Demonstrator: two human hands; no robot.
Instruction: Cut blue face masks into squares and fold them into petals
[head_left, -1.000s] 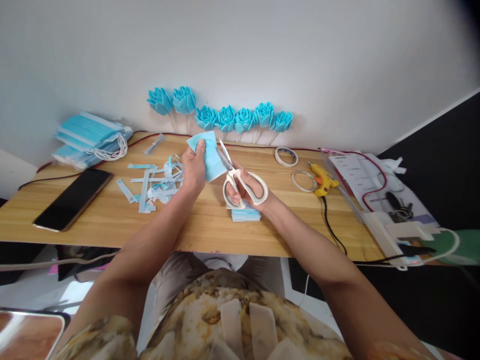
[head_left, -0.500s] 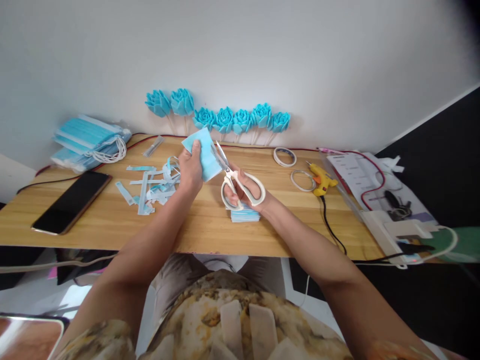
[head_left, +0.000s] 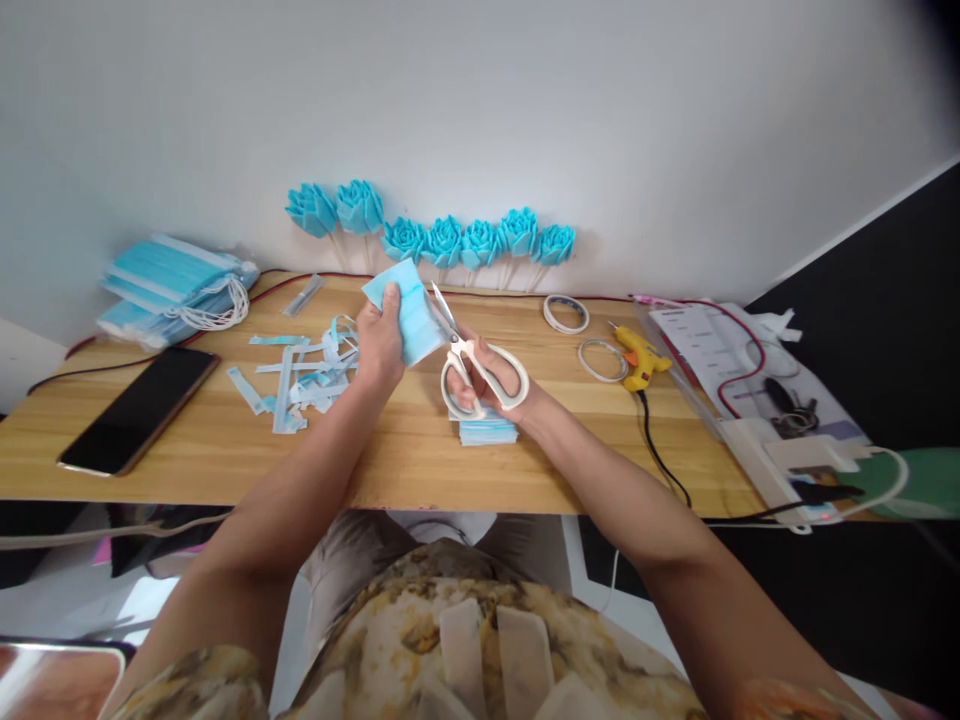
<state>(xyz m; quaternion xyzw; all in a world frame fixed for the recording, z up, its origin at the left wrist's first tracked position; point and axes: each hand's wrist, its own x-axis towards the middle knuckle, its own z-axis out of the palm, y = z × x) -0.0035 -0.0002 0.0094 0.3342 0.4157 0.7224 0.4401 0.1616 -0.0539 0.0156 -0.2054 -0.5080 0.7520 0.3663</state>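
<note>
My left hand [head_left: 381, 335] pinches a light-blue piece of mask fabric [head_left: 414, 318], thumb on top, above the table. In my right hand [head_left: 487, 375] is a pair of scissors [head_left: 455, 345] with cream handles, fingers through the loops and blades pointing up and away. The blades stand partly apart, close to the fabric's right edge; I cannot tell whether they touch it. Below my right hand lies a stack of blue fabric pieces [head_left: 487, 432], partly hidden by that hand. Cut-off strips [head_left: 289, 385] lie loose to the left of my left hand.
Blue fabric flowers [head_left: 444, 242] on sticks lean against the wall. Face masks [head_left: 169, 280] and a phone [head_left: 139, 408] lie at left. On the right are tape rolls [head_left: 566, 314], a yellow glue gun [head_left: 641, 358] with its cord, and a power strip [head_left: 765, 470].
The fabric in my left hand has shifted slightly and now shows more creases. The hands and scissors are nearly where they were; the whole view has moved a little.
</note>
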